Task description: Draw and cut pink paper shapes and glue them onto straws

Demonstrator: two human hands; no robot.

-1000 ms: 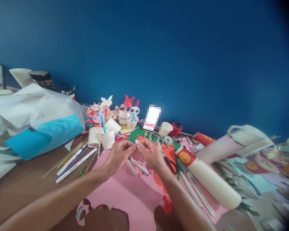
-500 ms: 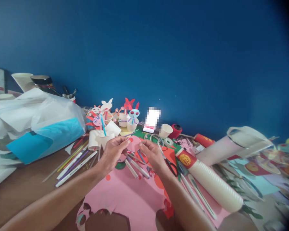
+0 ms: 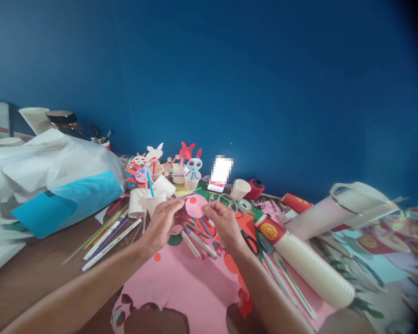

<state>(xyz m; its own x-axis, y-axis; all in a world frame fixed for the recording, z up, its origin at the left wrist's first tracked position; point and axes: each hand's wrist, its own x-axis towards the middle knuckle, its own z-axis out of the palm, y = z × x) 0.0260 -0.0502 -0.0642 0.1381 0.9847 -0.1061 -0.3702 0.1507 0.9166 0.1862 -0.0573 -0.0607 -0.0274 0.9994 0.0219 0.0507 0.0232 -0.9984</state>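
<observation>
A round pink paper disc with a small red dot at its upper left is raised over the work area. The fingers of my right hand pinch its right edge. My left hand is beside the disc's left edge, thumb and fingertips pressed together; whatever may be between them is too small to make out. Below the hands lies a large cut pink sheet, with white markers at its top. White paper cups stand just behind my left hand, one with a blue stick in it.
Paper animal figures in cups stand behind the hands. A lit phone leans at the back. Scissors and a long stack of paper cups lie to the right. A plastic bag and several markers are at the left.
The left fingertips have come off the disc's face, so more of the disc and its red dot shows. My right hand still holds the disc's right edge.
</observation>
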